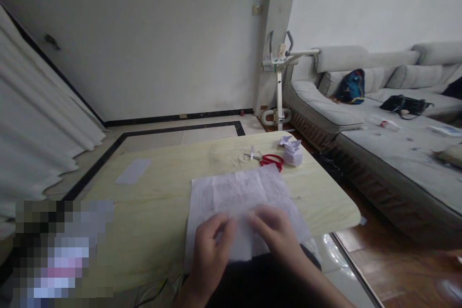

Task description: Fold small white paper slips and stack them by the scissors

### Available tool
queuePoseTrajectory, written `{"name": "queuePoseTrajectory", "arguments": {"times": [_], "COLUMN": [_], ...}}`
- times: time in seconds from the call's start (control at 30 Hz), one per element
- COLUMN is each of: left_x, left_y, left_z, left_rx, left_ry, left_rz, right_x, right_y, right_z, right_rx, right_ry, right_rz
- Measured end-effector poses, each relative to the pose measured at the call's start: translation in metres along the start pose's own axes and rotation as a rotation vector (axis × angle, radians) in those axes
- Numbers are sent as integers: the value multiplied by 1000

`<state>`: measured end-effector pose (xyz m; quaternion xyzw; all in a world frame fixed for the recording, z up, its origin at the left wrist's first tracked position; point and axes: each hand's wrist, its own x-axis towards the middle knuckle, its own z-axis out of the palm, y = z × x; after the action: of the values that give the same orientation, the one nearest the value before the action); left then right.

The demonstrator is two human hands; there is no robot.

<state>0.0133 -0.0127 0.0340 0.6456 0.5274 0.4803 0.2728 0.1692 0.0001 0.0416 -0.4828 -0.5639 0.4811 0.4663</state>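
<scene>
Near the front edge of the table, my left hand (213, 238) and my right hand (273, 226) face each other with thumbs and fingers pinched. Between them is a small pale piece of paper (241, 231), blurred, its outline hard to separate from the sheet behind. Under both hands lies a large creased printed sheet of paper (231, 190), its near edge reaching past the table edge. Beyond its far right corner are red-handled scissors (270, 159), with thin paper strips (238, 160) by the blades. Folded paper shapes (293, 154) stand right of the scissors.
The pale wooden table (155, 216) has a rounded right corner. A small white paper (133, 171) lies at its left. A grey sofa (397, 154) with bags stands to the right, and exercise equipment (279, 86) is behind the table. A blurred-out patch covers the lower left.
</scene>
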Motion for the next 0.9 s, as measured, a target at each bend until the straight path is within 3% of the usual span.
{"name": "queuePoseTrajectory", "arguments": {"times": [0.13,0.2,0.27,0.37,0.43,0.47,0.53,0.6,0.9], "left_x": [1,11,26,42,44,42,36,29,25], "left_y": [-4,-16,-35,-69,-91,-101,-118,-133,-170], "left_z": [-2,-27,-79,-191,-259,-285,-317,-326,-322], "left_rx": [61,121,299,595,696,725,766,775,737], "left_ry": [-63,-109,4,204,251,239,200,158,26], "left_rz": [24,0,-154,-428,-570,-641,-743,-776,-798], "right_x": [-2,-2,-1,1,2,2,2,3,7], "right_y": [2,5,7,10,10,10,10,9,9], "right_z": [-2,-6,-10,-14,-12,-11,-8,-7,-18], "right_rx": [-41,-79,-126,-149,-151,-150,-154,-175,-233], "right_ry": [-3,5,12,52,43,32,19,22,80], "right_rz": [27,36,33,30,30,29,22,20,39]}}
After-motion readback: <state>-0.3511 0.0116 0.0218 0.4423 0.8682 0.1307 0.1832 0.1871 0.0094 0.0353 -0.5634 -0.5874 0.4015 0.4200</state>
